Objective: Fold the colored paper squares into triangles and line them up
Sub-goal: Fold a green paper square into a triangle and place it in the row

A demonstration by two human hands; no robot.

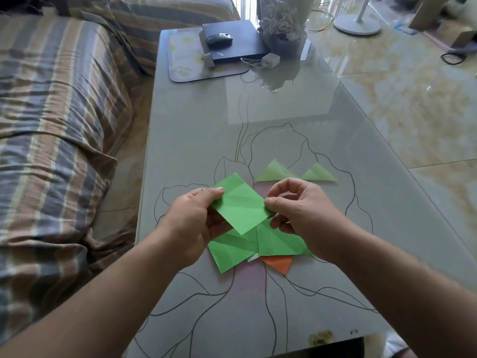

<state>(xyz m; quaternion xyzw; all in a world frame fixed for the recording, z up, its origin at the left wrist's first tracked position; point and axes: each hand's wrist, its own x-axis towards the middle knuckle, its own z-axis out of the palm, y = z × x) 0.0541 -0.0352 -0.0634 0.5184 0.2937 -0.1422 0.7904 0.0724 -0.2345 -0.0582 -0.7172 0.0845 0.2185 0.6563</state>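
green paper square [238, 204], creased, tilted, pinched at opposite corners

Greens on grey glass, stripes at the left

Centre frame, a bright green paper square [238, 204] is lifted above more bright green sheets [232, 248] and an orange triangle [278, 263]; two paler green triangles [275, 171] [318, 173] lie just above. The bench [196, 130] is grey glass with a dark line-drawn flower pattern. The sofa cover [56, 104] at the left is striped tan, blue-grey and cream. At upper centre sit a black box [240, 45], a black-and-silver mouse [219, 38] and a pale floral mat [185, 58]. The floor [413, 104] at the right is glossy beige marble.
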